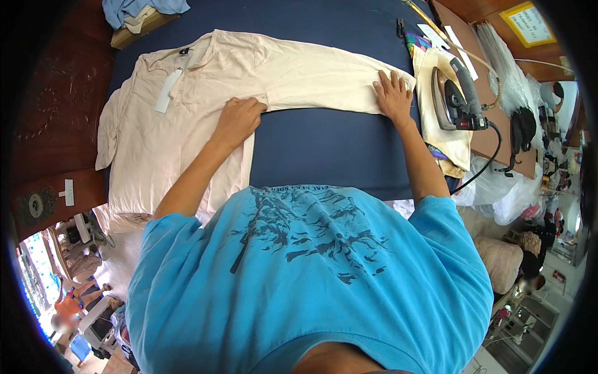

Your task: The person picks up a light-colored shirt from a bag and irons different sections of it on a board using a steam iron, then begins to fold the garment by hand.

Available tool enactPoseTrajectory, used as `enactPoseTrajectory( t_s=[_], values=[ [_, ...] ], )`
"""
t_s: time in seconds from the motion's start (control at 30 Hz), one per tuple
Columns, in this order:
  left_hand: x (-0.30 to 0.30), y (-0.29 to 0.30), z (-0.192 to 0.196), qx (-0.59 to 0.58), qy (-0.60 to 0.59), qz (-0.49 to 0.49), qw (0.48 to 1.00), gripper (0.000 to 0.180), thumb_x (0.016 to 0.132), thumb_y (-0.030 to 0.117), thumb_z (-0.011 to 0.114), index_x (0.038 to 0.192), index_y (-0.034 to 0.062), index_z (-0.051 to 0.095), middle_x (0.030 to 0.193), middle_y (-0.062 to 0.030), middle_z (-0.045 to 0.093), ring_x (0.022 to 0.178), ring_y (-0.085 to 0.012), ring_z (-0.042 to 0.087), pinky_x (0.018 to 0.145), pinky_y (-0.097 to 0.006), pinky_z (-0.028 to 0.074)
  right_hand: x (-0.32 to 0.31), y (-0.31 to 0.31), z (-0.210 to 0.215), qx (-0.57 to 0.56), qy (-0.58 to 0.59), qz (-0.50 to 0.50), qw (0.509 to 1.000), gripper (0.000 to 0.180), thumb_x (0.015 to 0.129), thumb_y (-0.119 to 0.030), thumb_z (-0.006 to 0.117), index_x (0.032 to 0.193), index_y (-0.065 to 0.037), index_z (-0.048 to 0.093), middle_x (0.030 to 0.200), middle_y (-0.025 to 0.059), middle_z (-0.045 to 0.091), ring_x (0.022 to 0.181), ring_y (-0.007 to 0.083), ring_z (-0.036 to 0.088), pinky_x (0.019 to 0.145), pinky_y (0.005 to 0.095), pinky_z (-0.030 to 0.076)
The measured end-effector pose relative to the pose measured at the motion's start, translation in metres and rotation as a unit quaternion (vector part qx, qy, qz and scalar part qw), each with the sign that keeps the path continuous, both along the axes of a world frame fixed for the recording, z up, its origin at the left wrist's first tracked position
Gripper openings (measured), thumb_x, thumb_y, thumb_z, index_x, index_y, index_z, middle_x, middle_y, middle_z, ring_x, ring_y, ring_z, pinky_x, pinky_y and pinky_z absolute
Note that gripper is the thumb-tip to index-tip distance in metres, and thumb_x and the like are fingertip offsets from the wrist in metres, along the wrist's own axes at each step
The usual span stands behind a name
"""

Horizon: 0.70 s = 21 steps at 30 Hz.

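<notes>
Right hand (pixel 393 95) on cream sleeve (pixel 324 78)

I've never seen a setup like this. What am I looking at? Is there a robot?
No robot here: someone works bare-handed. A wide fisheye camera on their head looks down, so straight edges bend. A cream long-sleeved shirt with a white tag lies on a navy-topped table. The left hand curls at its underarm; whether it pinches fabric is unclear. The right hand lies spread near the end of the outstretched sleeve. Rightward, an electric iron rests on folded cream cloth.
</notes>
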<state>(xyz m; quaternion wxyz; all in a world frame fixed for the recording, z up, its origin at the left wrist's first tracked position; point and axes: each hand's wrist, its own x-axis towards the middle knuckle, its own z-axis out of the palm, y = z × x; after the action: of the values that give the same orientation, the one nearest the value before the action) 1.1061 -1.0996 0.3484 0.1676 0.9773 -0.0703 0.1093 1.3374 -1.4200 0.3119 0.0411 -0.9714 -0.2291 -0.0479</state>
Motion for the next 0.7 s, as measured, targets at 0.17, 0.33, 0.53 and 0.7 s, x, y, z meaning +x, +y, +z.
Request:
enactPoseTrajectory(
  t_s=[0.17,0.33,0.53,0.7],
  values=[
    [-0.02,0.009,-0.011,-0.01,0.1,-0.037,0.994,0.017,0.076,0.008,0.054,0.092,0.0083,0.059,0.088,-0.0051,0.059,0.088,-0.0209,0.055,0.08,-0.038,0.037,0.001,-0.002,-0.001,0.017,-0.021,0.002,1.0,0.049,0.087,-0.05,0.04,0.127,-0.022,0.046,0.139,0.0106,0.034,0.129,0.0327,0.028,0.099,0.0598,0.02],
    [0.059,0.038,-0.003,0.029,-0.05,0.09,0.994,0.029,0.082,0.022,0.052,0.108,0.0119,0.057,0.104,-0.0063,0.056,0.098,-0.0221,0.053,0.086,-0.042,0.035,0.033,0.002,0.016,0.132,-0.054,0.042,0.989,0.038,0.085,-0.036,0.051,0.117,-0.017,0.053,0.128,0.0092,0.046,0.118,0.0292,0.042,0.094,0.0509,0.033],
    [0.172,0.063,-0.009,0.141,0.124,0.113,0.976,0.023,0.085,0.022,0.049,0.106,0.014,0.057,0.116,-0.0045,0.054,0.108,-0.0229,0.05,0.09,-0.048,0.032,0.079,0.011,0.016,0.021,0.03,0.082,0.996,0.028,0.084,-0.029,0.054,0.106,-0.012,0.058,0.108,0.0068,0.056,0.101,0.0282,0.053,0.083,0.0443,0.043],
    [0.203,0.086,-0.008,0.072,0.167,0.175,0.968,0.021,0.086,0.016,0.047,0.104,0.0141,0.057,0.108,-0.0036,0.057,0.106,-0.0237,0.052,0.088,-0.049,0.034,0.087,0.014,0.014,0.109,-0.026,0.015,0.994,0.029,0.085,-0.029,0.052,0.106,-0.01,0.057,0.108,0.0106,0.057,0.101,0.0302,0.053,0.084,0.0436,0.043]
  ],
)
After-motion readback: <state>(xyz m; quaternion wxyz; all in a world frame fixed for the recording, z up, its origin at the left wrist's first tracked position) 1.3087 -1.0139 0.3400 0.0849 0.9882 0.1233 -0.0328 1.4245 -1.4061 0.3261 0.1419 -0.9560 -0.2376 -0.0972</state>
